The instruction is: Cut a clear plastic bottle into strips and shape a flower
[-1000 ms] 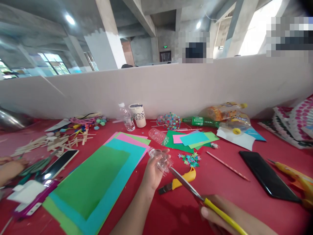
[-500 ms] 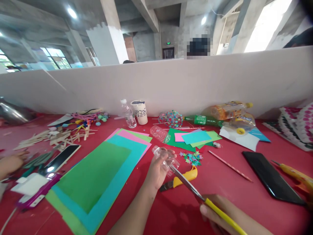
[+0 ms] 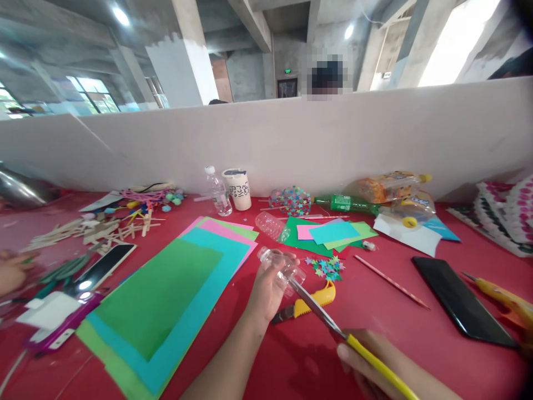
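Note:
My left hand (image 3: 266,294) is closed around the neck half of a clear plastic bottle (image 3: 268,256), its neck pointing up and left. In my right hand (image 3: 366,355) are scissors (image 3: 318,311) with yellow handles, partly hidden by the fingers. Their blade tips meet the wide, cut end of the bottle piece; I cannot tell how far apart the blades are. A yellow utility knife (image 3: 327,295) lies on the red table just under the blades. Behind it is a small heap of coloured paper stars (image 3: 327,268). Another clear bottle piece (image 3: 271,226) lies farther back.
Coloured paper sheets (image 3: 166,294) spread to the left, beside a phone (image 3: 108,268) and a purple power strip (image 3: 69,330). Another person's hand (image 3: 12,272) is at the far left. A black phone (image 3: 462,303) and a yellow glue gun (image 3: 503,294) lie right. Bottles and a white cup (image 3: 238,191) line the partition.
Both my hands keep nearly the same place, with the scissors still at the bottle piece. The other person's hand at the far left has shifted slightly.

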A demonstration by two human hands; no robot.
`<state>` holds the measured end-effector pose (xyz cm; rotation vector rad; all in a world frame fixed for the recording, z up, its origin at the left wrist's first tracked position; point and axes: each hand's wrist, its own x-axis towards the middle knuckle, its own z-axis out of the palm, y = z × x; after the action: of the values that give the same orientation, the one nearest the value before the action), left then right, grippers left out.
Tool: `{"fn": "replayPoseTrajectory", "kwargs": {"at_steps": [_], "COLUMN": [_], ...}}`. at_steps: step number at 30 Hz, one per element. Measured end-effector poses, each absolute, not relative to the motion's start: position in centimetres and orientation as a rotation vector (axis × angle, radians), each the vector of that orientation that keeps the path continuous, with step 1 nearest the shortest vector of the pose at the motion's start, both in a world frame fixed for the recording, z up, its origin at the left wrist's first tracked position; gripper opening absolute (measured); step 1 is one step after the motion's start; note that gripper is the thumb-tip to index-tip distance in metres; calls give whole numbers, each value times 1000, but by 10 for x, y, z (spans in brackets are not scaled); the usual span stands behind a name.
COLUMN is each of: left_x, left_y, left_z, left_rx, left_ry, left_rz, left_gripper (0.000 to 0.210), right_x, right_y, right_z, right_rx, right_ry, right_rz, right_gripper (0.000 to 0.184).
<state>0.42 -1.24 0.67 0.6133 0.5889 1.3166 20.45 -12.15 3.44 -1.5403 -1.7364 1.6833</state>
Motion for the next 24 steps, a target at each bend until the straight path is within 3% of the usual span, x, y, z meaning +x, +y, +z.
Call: {"fn": "replayPoseTrajectory", "kwargs": {"at_steps": [24], "left_x": [7], "left_y": [-15], "left_z": [9], "left_rx": [629], "left_ry": [607], "left_rz": [1336], "left_gripper": [19], "right_x": [202], "right_y": [-115], "right_z": [31], "right_rx": [-1545], "right_ry": [-1770], "right_rz": [1708], "right_gripper": [62]}}
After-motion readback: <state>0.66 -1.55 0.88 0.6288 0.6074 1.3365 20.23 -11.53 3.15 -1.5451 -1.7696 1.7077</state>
